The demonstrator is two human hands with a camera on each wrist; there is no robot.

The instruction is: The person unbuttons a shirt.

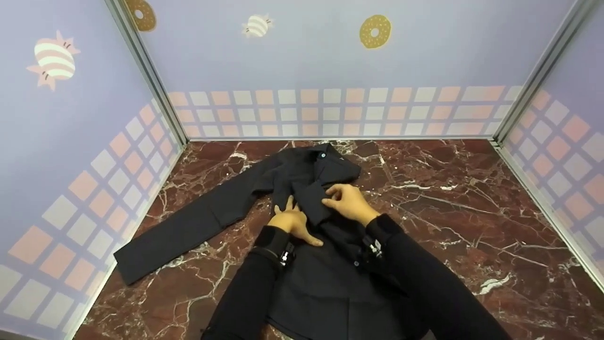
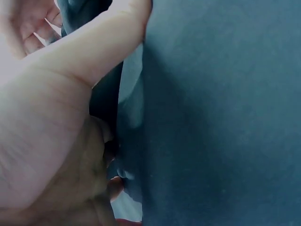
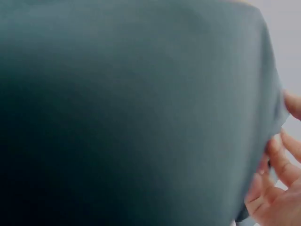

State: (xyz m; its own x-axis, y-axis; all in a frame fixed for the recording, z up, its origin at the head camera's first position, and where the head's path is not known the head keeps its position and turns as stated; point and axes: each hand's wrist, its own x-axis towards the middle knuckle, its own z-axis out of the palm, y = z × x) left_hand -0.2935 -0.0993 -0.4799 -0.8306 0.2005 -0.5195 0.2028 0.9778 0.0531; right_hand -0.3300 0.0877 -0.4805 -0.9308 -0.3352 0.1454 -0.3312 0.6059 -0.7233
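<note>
A black button-up shirt point(image 1: 321, 278) lies on the marbled surface, one sleeve point(image 1: 184, 236) stretched out to the lower left and its collar point(image 1: 337, 165) toward the back wall. Near its middle, my right hand point(image 1: 351, 203) pinches a folded piece of the dark cloth point(image 1: 311, 203) between thumb and fingers. My left hand point(image 1: 292, 224) touches the shirt just left of that fold, fingers spread forward and thumb pointing right. In the left wrist view, dark cloth hides part of the left fingers point(image 2: 115, 188). Cloth fills most of the right wrist view, with the right hand point(image 3: 277, 188) at its edge.
Dark red marbled tabletop point(image 1: 462, 212) surrounds the shirt. A back wall point(image 1: 311, 56) and two side walls with pink and white squares enclose it, joined by metal corner strips point(image 1: 155, 80). A white button point(image 1: 323, 155) shows by the collar.
</note>
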